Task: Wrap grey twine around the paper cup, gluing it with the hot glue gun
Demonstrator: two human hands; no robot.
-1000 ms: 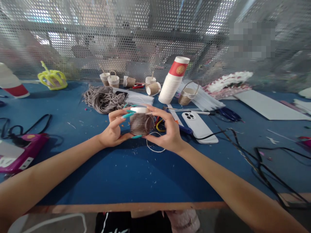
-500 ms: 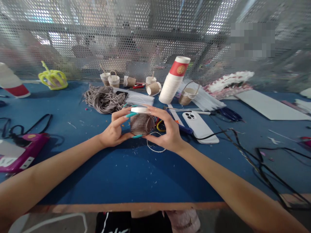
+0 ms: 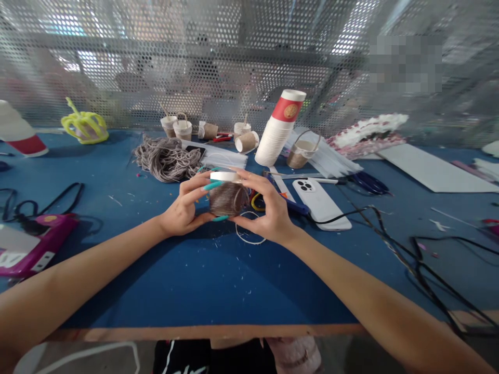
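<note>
Head view: both hands grasp one cord-wrapped cup (image 3: 224, 198) between them, the left hand (image 3: 183, 208) on one side and the right hand (image 3: 271, 210) on the other. Each grip is a pinch from top to bottom, thumb near the base and fingers up at the white rim (image 3: 222, 176), which likely steadies the cup while leaving much of its wound side uncovered. It stands about upright; whether its base touches the blue table (image 3: 175, 291) I cannot tell. A thin white loop (image 3: 249, 242) lies just below the right hand; whether it joins the cup is hidden.

Just beyond the left hand sits a pile of grey cord (image 3: 166, 161), probably kept there for easy reach. Past the right hand leans a stack of paper cups (image 3: 271, 137), apart from the grip, perhaps so that it stays out of the way. Yellow-handled scissors (image 3: 255, 202) show partly behind the right fingers, near enough to pick up, and a white phone (image 3: 322, 204) lies farther out on that side
</note>
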